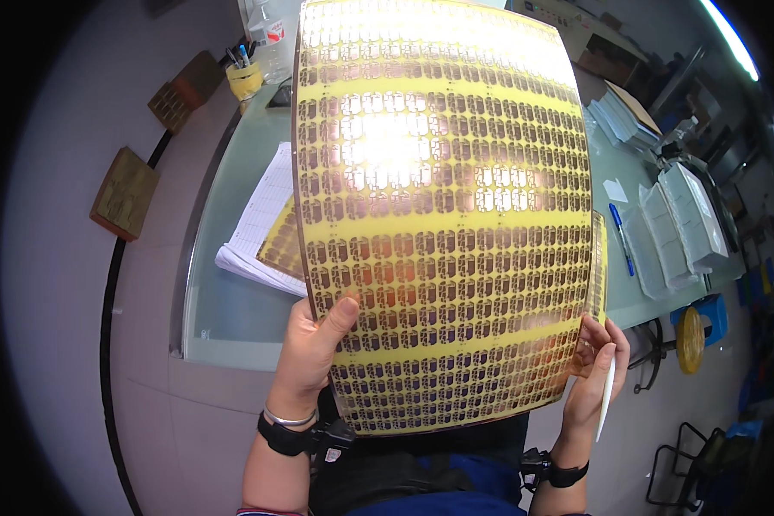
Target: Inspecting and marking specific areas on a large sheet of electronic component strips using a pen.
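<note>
A large yellow circuit board panel (460, 225), patterned with rows of small dark copper-coloured units, is held up tilted before me. Bright glare washes out its top and part of its middle. My left hand (312, 344) is closed on its lower left edge, thumb on the front face and the other fingers hidden behind. At the lower right edge, my right hand (598, 357) has its fingers curled against the panel's side. A slim white stick-like tool (607, 402) is gripped in that hand, pointing down.
On the glass-topped table (232, 335) lie a paper pad (248, 249) and another patterned panel (282, 249). Further right are a blue pen (621, 238), white boxes (693, 215) and a paper stack (623, 116). A yellow pen cup (245, 82) and a clear bottle (269, 43) stand at far left.
</note>
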A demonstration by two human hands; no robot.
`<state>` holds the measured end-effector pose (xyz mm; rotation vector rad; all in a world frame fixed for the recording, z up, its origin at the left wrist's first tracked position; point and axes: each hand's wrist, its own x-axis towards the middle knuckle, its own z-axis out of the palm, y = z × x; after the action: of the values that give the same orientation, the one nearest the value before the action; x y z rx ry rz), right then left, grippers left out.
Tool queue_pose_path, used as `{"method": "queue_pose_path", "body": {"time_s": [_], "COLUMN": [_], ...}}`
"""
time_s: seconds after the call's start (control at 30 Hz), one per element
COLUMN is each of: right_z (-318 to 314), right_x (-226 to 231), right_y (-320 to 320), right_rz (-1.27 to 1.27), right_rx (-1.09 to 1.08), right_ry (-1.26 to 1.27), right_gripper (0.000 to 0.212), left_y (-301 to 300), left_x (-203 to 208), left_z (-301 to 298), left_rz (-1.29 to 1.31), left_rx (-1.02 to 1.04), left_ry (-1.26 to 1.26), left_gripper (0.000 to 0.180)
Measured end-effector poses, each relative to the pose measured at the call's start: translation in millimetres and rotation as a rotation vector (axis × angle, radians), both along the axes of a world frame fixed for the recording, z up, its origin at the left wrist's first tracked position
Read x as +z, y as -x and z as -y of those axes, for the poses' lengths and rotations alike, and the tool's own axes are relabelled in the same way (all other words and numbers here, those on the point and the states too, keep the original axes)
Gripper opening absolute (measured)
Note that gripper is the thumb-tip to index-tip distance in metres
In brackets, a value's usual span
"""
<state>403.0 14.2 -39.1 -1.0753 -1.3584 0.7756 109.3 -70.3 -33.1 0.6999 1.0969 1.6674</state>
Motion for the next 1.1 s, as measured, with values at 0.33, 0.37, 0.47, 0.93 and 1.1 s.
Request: {"method": "queue_pose_path", "body": {"time_s": [0.33, 0.37, 0.47, 0.93, 1.1], "right_z": [2, 2, 3, 7, 6], "right_x": [11, 11, 15, 20, 15], "right_y": [-9, -11, -10, -10, -12], "right_rz": [-0.271, -0.315, -0.386, -0.523, -0.517], "right_rx": [0.09, 0.096, 0.105, 0.112, 0.129], "right_ry": [0.087, 0.103, 0.13, 0.171, 0.161], "right_gripper": [0.032, 0.031, 0.03, 0.029, 0.028], "left_y": [-9, -8, 3, -3, -6], "left_x": [1, 0, -10, -7, -4], "left_z": [-8, -7, -2, -5, -8], "left_rz": [0.029, 0.03, -0.046, -0.069, -0.05], "left_rx": [0.11, 0.104, 0.074, 0.145, 0.143], "left_ry": [-0.011, -0.011, 0.015, 0.035, 0.008], "left_gripper": [0.028, 0.028, 0.031, 0.024, 0.027]}}
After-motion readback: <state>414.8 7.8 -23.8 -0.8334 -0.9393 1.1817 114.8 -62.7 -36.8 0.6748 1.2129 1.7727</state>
